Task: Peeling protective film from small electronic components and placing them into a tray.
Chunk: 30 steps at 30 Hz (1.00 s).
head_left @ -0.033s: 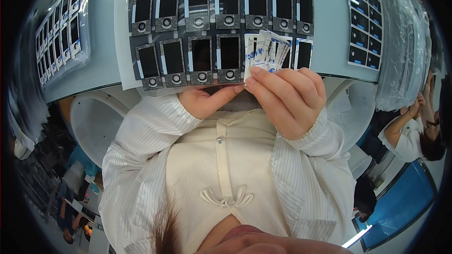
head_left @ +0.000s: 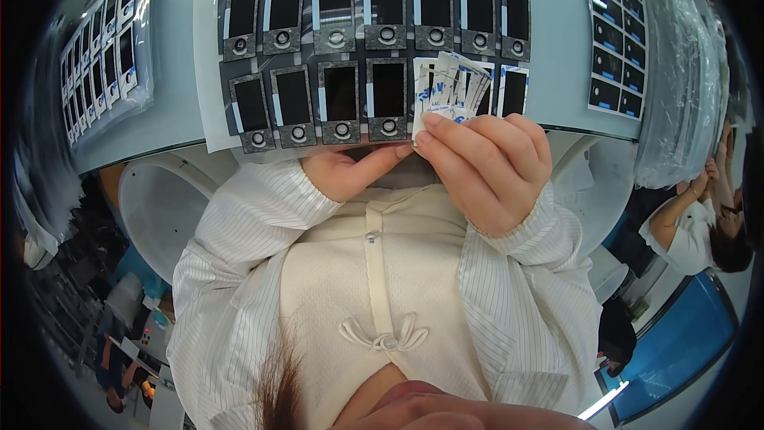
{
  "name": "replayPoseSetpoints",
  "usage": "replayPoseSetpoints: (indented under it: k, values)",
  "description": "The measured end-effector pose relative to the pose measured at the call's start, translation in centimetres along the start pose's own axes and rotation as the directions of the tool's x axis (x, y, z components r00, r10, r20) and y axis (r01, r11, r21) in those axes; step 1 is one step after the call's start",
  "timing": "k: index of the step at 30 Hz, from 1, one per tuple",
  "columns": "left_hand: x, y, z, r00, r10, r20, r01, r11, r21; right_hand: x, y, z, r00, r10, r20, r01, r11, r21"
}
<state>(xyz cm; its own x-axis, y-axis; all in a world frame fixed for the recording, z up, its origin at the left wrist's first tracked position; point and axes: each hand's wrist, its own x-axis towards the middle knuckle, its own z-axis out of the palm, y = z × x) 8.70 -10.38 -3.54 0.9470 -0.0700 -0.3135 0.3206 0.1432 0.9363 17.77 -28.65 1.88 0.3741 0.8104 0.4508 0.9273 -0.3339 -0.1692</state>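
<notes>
In front of me lies a white-edged sheet (head_left: 213, 103) carrying two rows of dark rectangular panels (head_left: 341, 99), each with a grey speckled frame and a ring-shaped hole. My right hand (head_left: 489, 163) pinches a fanned bunch of white backing-paper pieces (head_left: 454, 89) with blue print between thumb and fingers. The bunch covers part of the near row, at its right end, where white-framed panels (head_left: 514, 94) show. My left hand (head_left: 350, 171) is at the sheet's near edge, its thumb stretched toward my right fingertips. Its other fingers are mostly hidden beneath the sheet, so their grip is unclear.
Similar panels in clear film (head_left: 99, 72) lie at the left of the pale table (head_left: 171, 48). At the right are another panel sheet (head_left: 617, 48) and a stack of clear plastic bags (head_left: 676, 87). Other people (head_left: 684, 227) are beyond the right side.
</notes>
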Motion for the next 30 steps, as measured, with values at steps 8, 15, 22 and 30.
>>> replayPoseSetpoints:
  k: [8,15,22,30]
  values:
    - [0.3,0.4,0.0,0.999,0.044,0.022,-0.045,0.998,0.05,0.2,0.0,0.2,0.999,0.039,-0.015,-0.039,0.999,0.009]
    - [0.2,1.2,0.0,0.997,0.056,0.057,-0.063,0.989,0.13,0.0,1.0,0.1,0.849,0.435,-0.301,-0.33,0.881,0.34]
    - [0.4,1.7,0.6,0.995,-0.032,0.096,0.016,0.985,0.169,-2.4,1.0,-0.5,0.957,0.21,-0.2,-0.186,0.973,0.134]
    - [1.1,1.0,1.6,0.996,-0.063,0.068,0.06,0.997,0.046,-2.7,0.7,-0.2,0.984,0.149,-0.099,-0.147,0.989,0.033]
